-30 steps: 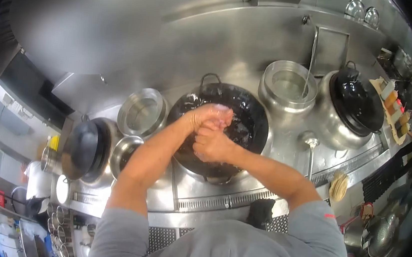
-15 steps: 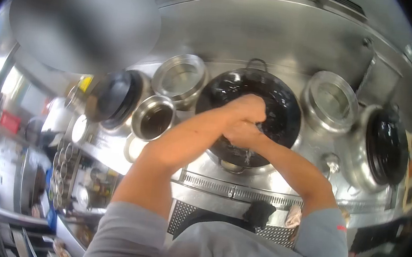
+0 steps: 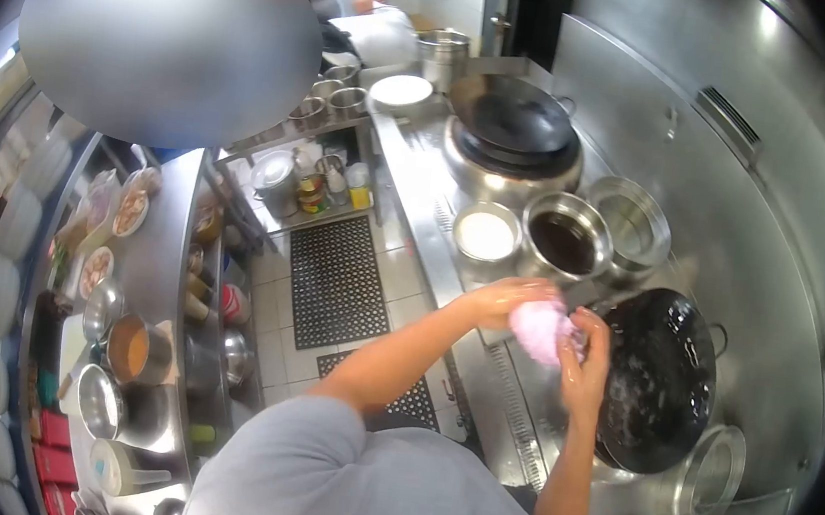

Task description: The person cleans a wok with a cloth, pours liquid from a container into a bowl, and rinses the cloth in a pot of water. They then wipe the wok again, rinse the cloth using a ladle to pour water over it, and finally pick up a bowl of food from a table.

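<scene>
A bunched pink cloth (image 3: 540, 330) is between my two hands, over the metal counter beside the large black wok (image 3: 659, 382). My left hand (image 3: 520, 302) presses on the cloth from the left, its fingers partly hidden behind it. On the right side, my right hand (image 3: 588, 351) has its fingers bent round the cloth's edge, and its skin looks wet. Water glistens inside the wok. Just beyond my hands stand a pot of dark liquid (image 3: 561, 241) and a pot of white contents (image 3: 486, 233).
Another black wok (image 3: 513, 113) rests on a burner farther back. To the left, a steel shelf (image 3: 170, 232) holds bowls and plates of food. Black mats (image 3: 339, 280) lie on the tiled floor. A round grey shape covers the upper left. Someone in white is at the back.
The view has turned left. My hands were together over the wok; they have moved out beside it, and a pink cloth now shows between them.
</scene>
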A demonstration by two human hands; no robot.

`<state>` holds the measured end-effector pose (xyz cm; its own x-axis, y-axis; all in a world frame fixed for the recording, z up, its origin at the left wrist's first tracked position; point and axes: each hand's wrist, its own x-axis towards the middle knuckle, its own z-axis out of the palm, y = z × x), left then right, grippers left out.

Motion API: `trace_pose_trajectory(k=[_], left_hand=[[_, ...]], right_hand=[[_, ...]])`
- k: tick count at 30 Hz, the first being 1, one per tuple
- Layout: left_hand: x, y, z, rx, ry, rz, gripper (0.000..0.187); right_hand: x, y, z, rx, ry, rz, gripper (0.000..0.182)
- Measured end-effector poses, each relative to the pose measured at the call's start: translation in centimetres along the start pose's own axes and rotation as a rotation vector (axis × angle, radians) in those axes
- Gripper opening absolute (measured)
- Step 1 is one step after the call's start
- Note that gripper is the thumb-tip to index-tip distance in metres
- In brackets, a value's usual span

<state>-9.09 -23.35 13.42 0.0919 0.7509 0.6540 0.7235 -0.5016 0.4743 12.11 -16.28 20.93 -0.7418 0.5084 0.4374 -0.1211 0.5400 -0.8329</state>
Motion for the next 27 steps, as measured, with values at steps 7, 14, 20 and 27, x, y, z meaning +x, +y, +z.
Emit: trace_pose_trajectory(k=[7, 14, 20, 27], left_hand=[[-20.6, 7.1, -10.8, -1.145, 1.111, -0.820, 0.033], [-30.1, 10.6, -20.1, -0.926, 1.113, -0.771, 0.058], [-33.0, 11.2, -24.9, -0.848, 1.064, -0.686, 0.097], [-33.4, 7.6, -28.8, -0.146, 0.869, -0.973, 0.080]], right_hand=[[1.6, 2.4, 21.9, 0.804, -0.506, 0.768, 0.060], [5.7, -0.1, 36.9, 0.536, -0.777, 0.370, 0.022], [9.7, -3.5, 42.7, 0.543, -0.775, 0.234, 0.011], [14.3, -7.7, 50.0, 0.484, -0.866, -0.059, 0.011]])
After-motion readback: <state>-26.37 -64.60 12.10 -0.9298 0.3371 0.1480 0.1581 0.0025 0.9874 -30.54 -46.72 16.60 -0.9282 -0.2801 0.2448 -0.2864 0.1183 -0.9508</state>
